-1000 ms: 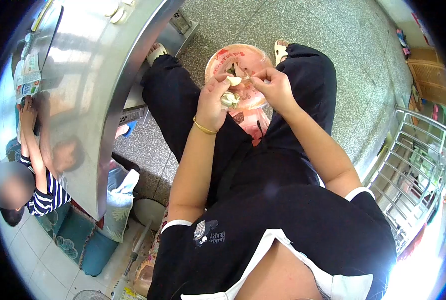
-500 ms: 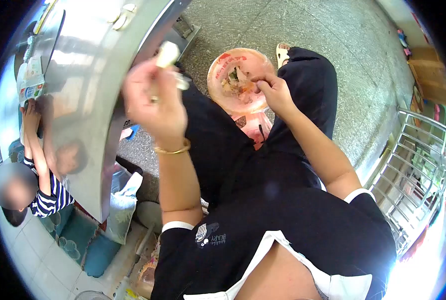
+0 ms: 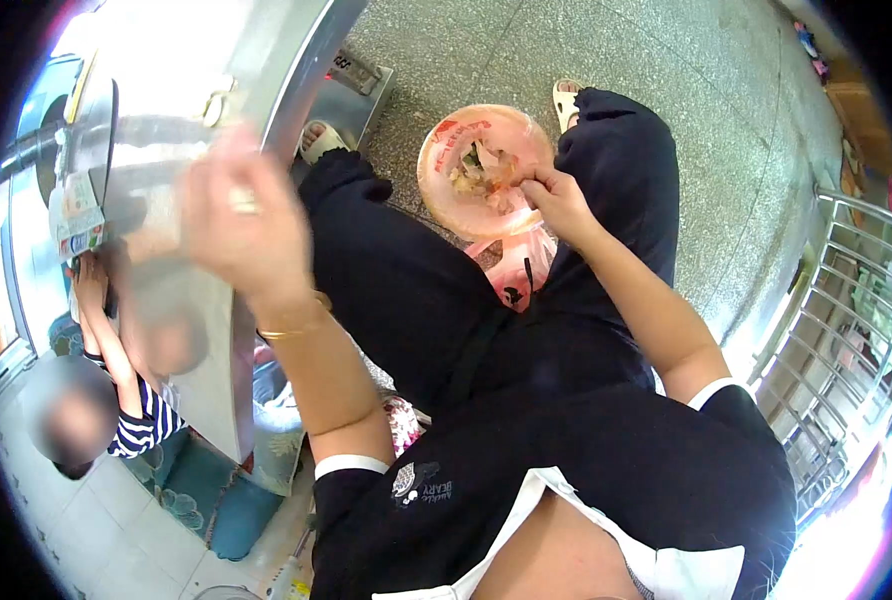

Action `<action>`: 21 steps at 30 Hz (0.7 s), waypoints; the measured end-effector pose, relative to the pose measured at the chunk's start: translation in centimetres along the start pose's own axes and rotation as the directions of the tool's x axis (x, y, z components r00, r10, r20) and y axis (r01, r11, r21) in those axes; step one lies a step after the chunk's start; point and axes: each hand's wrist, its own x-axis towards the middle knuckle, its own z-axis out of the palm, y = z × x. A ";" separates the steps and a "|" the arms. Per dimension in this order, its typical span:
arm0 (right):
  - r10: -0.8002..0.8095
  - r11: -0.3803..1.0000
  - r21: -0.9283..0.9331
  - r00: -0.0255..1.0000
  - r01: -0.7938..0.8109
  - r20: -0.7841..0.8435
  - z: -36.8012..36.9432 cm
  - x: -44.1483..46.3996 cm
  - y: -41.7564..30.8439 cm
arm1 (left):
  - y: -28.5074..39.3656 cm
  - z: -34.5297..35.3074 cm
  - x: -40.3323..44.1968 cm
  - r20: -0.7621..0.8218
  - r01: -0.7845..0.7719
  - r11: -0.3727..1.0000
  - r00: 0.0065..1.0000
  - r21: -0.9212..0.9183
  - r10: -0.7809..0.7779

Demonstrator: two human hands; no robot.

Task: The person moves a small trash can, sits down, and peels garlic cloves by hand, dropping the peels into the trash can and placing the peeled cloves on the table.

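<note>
My left hand [image 3: 244, 225] is raised over the edge of the metal table [image 3: 156, 180], blurred by motion. Its fingers are curled around a small pale piece [image 3: 243, 201], whose kind I cannot make out. My right hand [image 3: 562, 205] is at the right rim of a pink basin [image 3: 444, 200], thumb and forefinger pinched together. Whatever lies between those fingertips is hidden. Mixed food scraps and peelings [image 3: 484, 168] lie in the basin, which sits between my legs. A few pale crescent-shaped pieces [image 3: 216, 104] rest on the tabletop.
A pink plastic bag [image 3: 526, 268] is just below the basin. At the left, a person in a striped sleeve [image 3: 151, 425] sits on a teal-cushioned seat [image 3: 251, 518], arms on the table. A metal rack [image 3: 816, 350] stands at the right.
My left hand has moved left, from above my leg to over the table, with the pale piece in it. My right hand has shifted slightly down and right, toward the basin's rim.
</note>
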 end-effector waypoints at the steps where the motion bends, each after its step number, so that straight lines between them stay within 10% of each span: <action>1: 0.000 0.999 0.040 1.000 0.000 0.018 -0.5 0.4 0.2 | 1.9 1.5 -0.6 0.115 -0.046 0.990 0.992 -0.136 0.061; 4: 0.120 0.991 -0.054 0.993 -0.120 0.005 -1.6 2.1 1.5 | 3.5 9.1 -4.7 0.494 0.147 0.901 0.866 -0.409 0.082; 8: 0.150 0.980 0.125 0.988 -0.153 0.033 -1.5 3.6 1.2 | -1.9 21.5 -10.0 0.791 0.789 0.611 0.409 -0.056 -0.455; 11: 0.163 0.987 0.014 0.987 -0.163 0.011 -1.5 4.0 2.3 | -6.7 28.9 -13.8 0.788 0.584 0.800 0.426 0.136 -0.445; 21: 0.489 0.842 0.177 0.860 -0.509 0.146 -5.0 7.0 -1.1 | -14.1 48.6 -22.8 0.831 0.398 0.787 0.099 0.470 -0.547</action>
